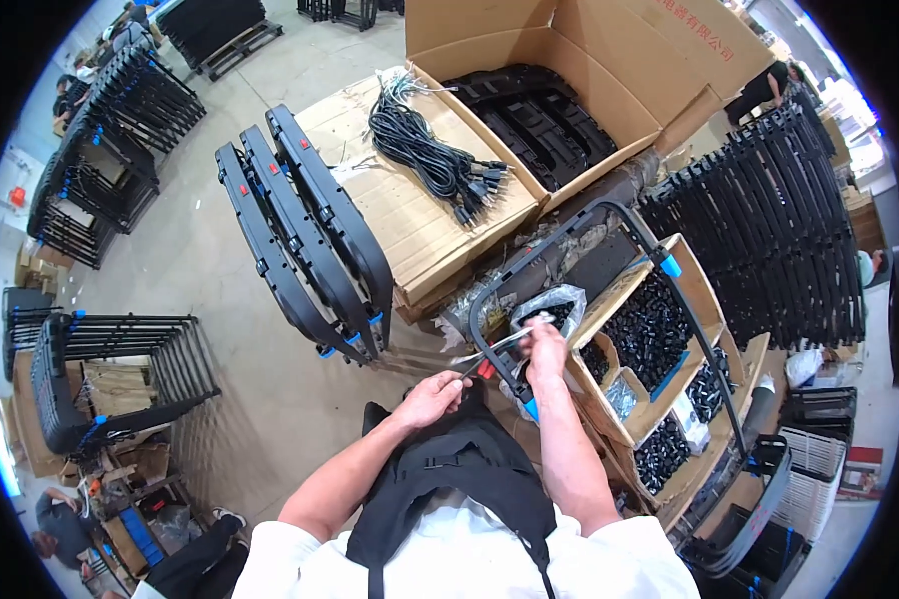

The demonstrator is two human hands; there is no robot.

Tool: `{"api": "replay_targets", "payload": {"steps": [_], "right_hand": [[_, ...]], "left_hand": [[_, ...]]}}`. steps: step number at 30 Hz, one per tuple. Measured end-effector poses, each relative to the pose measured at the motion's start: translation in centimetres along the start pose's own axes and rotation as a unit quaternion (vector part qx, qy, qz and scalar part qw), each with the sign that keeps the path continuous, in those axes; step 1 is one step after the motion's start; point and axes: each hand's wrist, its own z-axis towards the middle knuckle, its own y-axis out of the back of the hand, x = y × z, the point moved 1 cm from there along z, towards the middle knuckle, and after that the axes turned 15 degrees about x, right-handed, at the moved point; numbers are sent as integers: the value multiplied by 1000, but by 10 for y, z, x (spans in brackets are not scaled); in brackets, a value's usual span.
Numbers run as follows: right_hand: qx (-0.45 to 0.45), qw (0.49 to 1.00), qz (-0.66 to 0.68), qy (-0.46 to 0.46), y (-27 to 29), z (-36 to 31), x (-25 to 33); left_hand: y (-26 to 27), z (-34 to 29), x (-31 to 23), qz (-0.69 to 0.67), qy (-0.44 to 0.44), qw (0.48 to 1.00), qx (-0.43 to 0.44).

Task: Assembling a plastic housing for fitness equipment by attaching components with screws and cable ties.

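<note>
A black tubular frame (489,290) with blue end pieces stands in front of me, leaning over the parts box. A red switch (486,368) sits on its near side bar. Just left of that switch, my left hand (433,399) is closed in a pinch on a thin black cable (468,373). My right hand (544,353) is at the bar, its fingers closed around pale wires (504,342) and slightly blurred. Where the wires end inside the fingers is hidden.
Several black power cords (425,150) lie on a cardboard box (360,110) ahead. Finished-looking black frames (305,235) with red switches stand left of it. A divided cardboard box (624,424) holds small black parts. Stacked black frames (759,230) rise at the right; an open carton (629,60) stands behind.
</note>
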Motion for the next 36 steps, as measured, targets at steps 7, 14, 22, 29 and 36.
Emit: {"api": "replay_targets", "payload": {"steps": [7,14,22,29,36], "right_hand": [[-53,987,68,133,35,49,77],[138,952,-271,-38,44,59,73],[166,968,-181,45,-2,69,49],[127,959,-246,68,-17,81,42],[157,947,-279,33,-14,77,58]], "left_hand": [[-5,10,-27,87,38,995,-43],[-13,26,-36,141,65,982,-108],[-16,50,-37,42,-17,991,-123],[-11,58,-31,53,4,991,-122],[-18,56,-39,37,29,989,-140]]}}
